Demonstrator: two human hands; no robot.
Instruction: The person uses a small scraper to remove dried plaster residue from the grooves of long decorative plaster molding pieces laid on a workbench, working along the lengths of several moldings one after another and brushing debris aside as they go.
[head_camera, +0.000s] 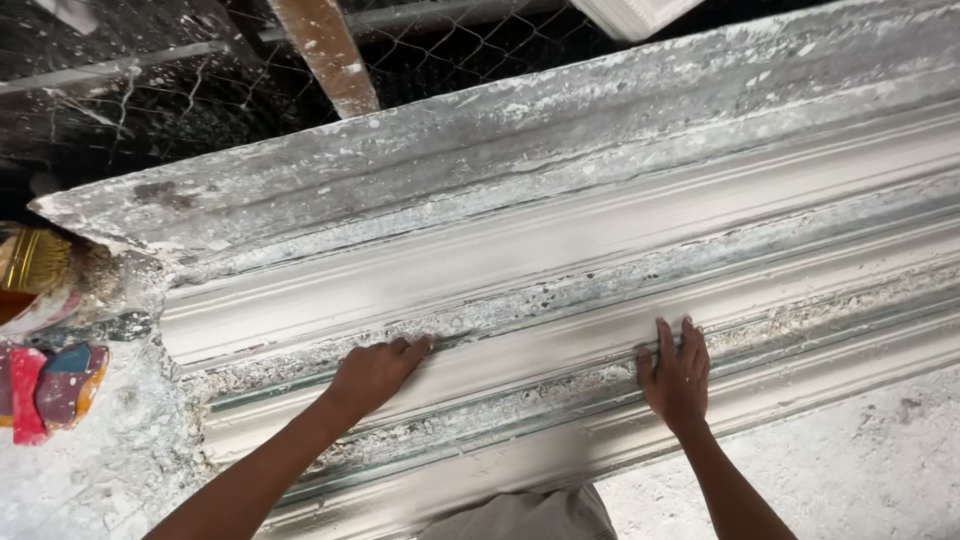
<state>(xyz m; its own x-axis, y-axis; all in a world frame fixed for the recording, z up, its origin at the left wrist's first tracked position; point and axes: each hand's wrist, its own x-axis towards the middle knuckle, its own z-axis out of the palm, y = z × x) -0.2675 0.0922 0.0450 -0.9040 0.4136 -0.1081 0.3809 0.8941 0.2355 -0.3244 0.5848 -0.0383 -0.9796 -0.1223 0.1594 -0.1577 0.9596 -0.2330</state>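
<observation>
Wire mesh (450, 45) behind plaster mould (600, 200); hands (375, 372) (677, 375) pressing it.

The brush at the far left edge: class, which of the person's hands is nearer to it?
Left. The left hand lies on the moulding, closer to the brush; the right hand lies much farther right.

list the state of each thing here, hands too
left hand: open, flat on the mould, fingertips at a crusted groove
right hand: open, flat, fingers together on a smooth ridge
mould: lying lengthwise, coated in white plaster, grooves crusted
brush: resting at the mould's left end, plaster-spattered
wire mesh: behind the mould, dusty
</observation>
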